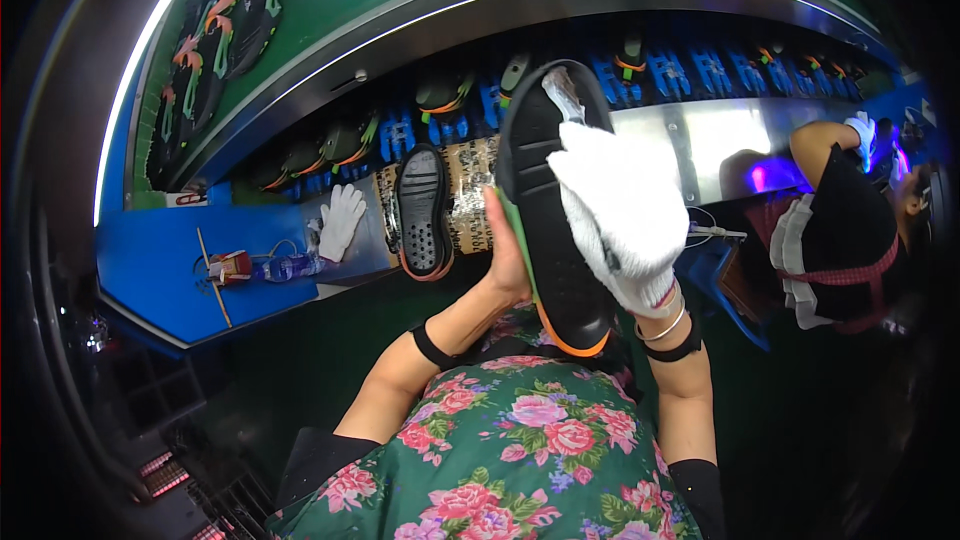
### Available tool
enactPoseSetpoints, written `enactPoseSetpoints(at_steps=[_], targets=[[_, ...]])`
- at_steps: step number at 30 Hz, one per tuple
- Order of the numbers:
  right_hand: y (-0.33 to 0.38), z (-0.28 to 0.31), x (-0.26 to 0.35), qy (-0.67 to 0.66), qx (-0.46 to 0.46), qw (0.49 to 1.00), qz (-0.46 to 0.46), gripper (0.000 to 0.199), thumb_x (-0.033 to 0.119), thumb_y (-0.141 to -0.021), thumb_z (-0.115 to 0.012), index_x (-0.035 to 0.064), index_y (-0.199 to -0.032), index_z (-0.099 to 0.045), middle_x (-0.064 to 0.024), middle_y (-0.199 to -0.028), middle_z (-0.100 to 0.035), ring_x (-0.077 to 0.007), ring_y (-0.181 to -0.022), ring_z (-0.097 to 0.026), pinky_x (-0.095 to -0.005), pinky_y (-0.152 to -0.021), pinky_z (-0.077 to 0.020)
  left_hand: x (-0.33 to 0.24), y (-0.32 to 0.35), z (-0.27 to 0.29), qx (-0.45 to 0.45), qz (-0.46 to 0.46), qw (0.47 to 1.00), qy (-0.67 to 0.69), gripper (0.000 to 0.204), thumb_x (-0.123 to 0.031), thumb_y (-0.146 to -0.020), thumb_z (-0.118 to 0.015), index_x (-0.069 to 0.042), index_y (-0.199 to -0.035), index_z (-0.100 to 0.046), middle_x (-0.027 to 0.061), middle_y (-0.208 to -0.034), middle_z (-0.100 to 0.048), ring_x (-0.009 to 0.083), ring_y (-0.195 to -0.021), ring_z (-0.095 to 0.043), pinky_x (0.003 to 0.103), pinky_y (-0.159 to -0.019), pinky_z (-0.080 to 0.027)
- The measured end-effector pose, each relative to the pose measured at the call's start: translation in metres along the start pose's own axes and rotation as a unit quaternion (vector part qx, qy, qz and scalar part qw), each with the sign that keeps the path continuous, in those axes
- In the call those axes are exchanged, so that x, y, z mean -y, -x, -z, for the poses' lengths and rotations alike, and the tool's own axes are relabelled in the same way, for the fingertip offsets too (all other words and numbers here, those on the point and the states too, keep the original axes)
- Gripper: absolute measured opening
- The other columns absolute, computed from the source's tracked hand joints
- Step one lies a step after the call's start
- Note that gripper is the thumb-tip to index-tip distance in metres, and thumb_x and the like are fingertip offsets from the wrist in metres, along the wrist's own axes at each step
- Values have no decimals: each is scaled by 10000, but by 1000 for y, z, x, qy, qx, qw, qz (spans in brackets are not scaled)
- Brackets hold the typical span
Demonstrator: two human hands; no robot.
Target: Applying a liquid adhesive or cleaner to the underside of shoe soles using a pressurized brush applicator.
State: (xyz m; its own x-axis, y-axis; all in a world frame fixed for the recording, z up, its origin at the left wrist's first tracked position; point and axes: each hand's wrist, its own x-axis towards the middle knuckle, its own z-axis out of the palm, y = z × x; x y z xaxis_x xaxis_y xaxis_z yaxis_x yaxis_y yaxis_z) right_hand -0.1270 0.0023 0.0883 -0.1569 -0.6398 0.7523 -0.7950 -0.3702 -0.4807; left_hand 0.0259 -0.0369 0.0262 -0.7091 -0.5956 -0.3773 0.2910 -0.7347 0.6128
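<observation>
Black rubber shoe sole with an orange rim occupies the centre of the frame, tread side facing the camera. Its long axis runs near vertical, tilted slightly: one rounded end points to the upper centre, the orange-edged end to the lower right.

Bare left hand grips the sole's left edge from behind; the palm is against the edge, and the fingers are hidden behind the sole, so their spread cannot be told. The left forearm rises from the lower centre.

White-gloved right hand lies flat over the sole's right side, fingers pressed together and pointing to the upper left, pinning a crumpled white cloth near the upper end.

Second black perforated sole stands left of centre; a loose white glove lies further left on the blue bench.
</observation>
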Motion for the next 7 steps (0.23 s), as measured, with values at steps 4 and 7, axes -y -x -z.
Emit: enactPoseSetpoints(at_steps=[4,7], targets=[[32,-4,17,-72,117,988,-71,366,75,-813,-780,62,-1178,-748,-130,-1201,-738,-324,-1071,-717,-423,-939,-559,-13,-1,3,3,52,998,-25,1191,-984,-820,-150,-92,-1578,-367,165,-1541,-479,319,-1400,-499,492,-1168,-414],[11,-2,19,-179,46,978,-100,260,-54,-757,-803,36,-1001,-795,-137,-1069,-782,-278,-959,-757,-356,-849,-585,6,-13,38,190,-26,934,301,1123,-941,-868,-141,-104,-1576,-385,134,-1531,-501,301,-1390,-509,479,-1167,-416]])
